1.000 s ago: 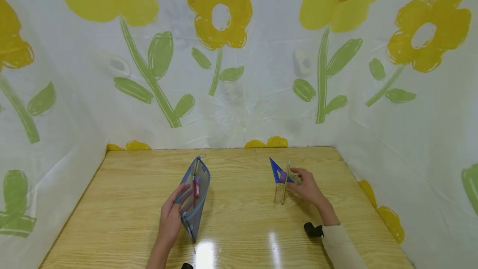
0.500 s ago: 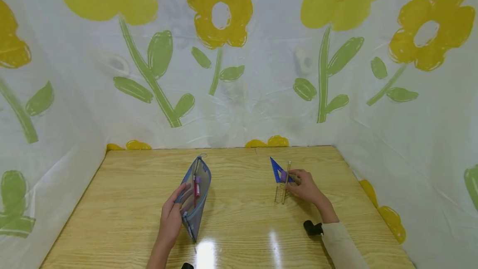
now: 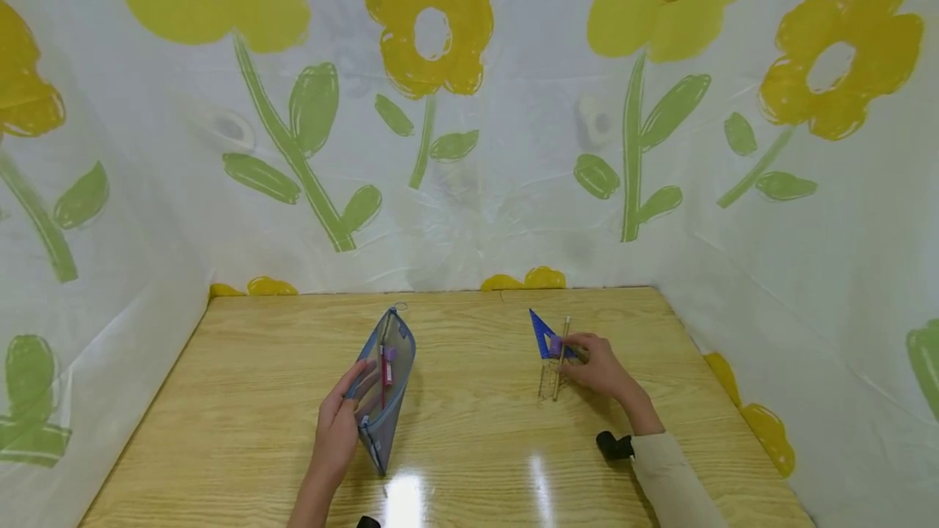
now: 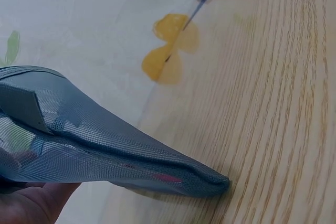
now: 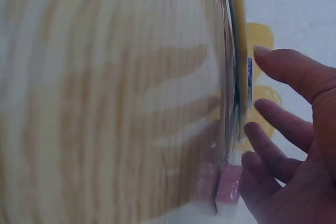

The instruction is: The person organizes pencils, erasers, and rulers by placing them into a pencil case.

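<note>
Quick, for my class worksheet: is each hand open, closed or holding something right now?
Left hand: holding the mesh pouch.
Right hand: open beside the pencil, holding nothing; whether it touches anything cannot be told.

This is a screened-off table booth; the wider building cannot be told. Wrinkled white sheeting printed with large yellow flowers (image 3: 513,145) walls three sides of a pale wood-grain tabletop (image 3: 473,422).

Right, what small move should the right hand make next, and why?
I'd probably have the right hand pinch the pencil: in the right wrist view its grip looks relaxed with nothing held, and the pencil lies close beside it. The left hand holds the mesh zip pouch with its mouth open, so the pencil would likely have somewhere to go.
</note>
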A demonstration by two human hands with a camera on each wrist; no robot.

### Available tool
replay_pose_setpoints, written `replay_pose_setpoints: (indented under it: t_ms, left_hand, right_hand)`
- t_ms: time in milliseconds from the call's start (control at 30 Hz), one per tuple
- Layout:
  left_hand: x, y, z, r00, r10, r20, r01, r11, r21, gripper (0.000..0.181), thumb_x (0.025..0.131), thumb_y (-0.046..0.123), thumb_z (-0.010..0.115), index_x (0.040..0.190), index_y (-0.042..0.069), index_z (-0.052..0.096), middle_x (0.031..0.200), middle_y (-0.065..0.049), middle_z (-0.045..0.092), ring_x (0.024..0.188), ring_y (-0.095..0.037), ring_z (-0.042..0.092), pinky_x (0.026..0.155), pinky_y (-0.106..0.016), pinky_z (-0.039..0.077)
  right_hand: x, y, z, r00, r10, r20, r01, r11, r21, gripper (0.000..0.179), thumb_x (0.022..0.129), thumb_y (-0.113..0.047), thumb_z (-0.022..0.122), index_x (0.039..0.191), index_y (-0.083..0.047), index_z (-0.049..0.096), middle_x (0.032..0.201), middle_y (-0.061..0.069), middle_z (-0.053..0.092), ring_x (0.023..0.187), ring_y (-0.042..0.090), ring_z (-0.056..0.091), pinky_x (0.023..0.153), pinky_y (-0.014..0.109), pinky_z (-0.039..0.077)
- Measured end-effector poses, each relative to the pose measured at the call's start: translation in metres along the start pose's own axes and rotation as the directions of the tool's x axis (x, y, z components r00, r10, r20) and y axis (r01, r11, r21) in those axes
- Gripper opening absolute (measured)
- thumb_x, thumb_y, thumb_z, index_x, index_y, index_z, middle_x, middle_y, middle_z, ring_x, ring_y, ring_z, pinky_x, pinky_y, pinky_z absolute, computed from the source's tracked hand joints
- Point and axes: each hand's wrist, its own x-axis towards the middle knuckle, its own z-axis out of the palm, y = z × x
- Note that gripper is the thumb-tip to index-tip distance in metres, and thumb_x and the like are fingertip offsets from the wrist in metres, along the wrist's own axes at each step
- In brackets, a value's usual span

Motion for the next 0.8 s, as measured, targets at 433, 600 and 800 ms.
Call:
replay_pose_setpoints:
  t_ms: [433, 600, 800]
  left_hand:
    - [-0.002, -0.001, -0.001, 1.000, 0.011, -0.008, -0.011, 1.000, 0.009, 0.059, 0.097, -0.011, 0.016, 0.153, -0.009, 0.033, 0.154, -0.029, 0.040, 0.128, -0.006, 0.054, 0.107, -0.035, 0.048]
    - [-0.002, -0.001, -0.001, 1.000, 0.000, -0.018, 0.001, 1.000, 0.025, 0.060, 0.096, -0.011, 0.016, 0.153, -0.008, 0.034, 0.153, -0.028, 0.042, 0.136, -0.026, 0.050, 0.108, -0.039, 0.048]
    - [-0.002, -0.002, -0.002, 1.000, 0.005, -0.008, -0.005, 1.000, 0.004, 0.060, 0.096, -0.010, 0.015, 0.153, -0.009, 0.032, 0.154, -0.029, 0.039, 0.136, -0.023, 0.050, 0.107, -0.036, 0.049]
  right_hand:
    - [0.012, -0.001, 0.007, 0.999, -0.024, 0.028, 0.025, 0.999, -0.033, 0.052, 0.087, -0.014, 0.079, 0.132, 0.007, 0.062, 0.126, 0.028, 0.062, 0.118, 0.047, 0.057, 0.098, 0.061, 0.052]
    - [0.014, -0.004, 0.006, 0.998, 0.023, 0.054, -0.016, 0.994, -0.112, 0.058, 0.088, -0.017, 0.078, 0.137, 0.008, 0.057, 0.128, 0.031, 0.060, 0.120, 0.051, 0.054, 0.099, 0.063, 0.050]
    - [0.017, -0.013, 0.002, 0.990, 0.097, 0.105, -0.082, 0.987, -0.139, 0.062, 0.088, -0.018, 0.077, 0.139, 0.007, 0.054, 0.128, 0.032, 0.058, 0.123, 0.053, 0.045, 0.102, 0.066, 0.043]
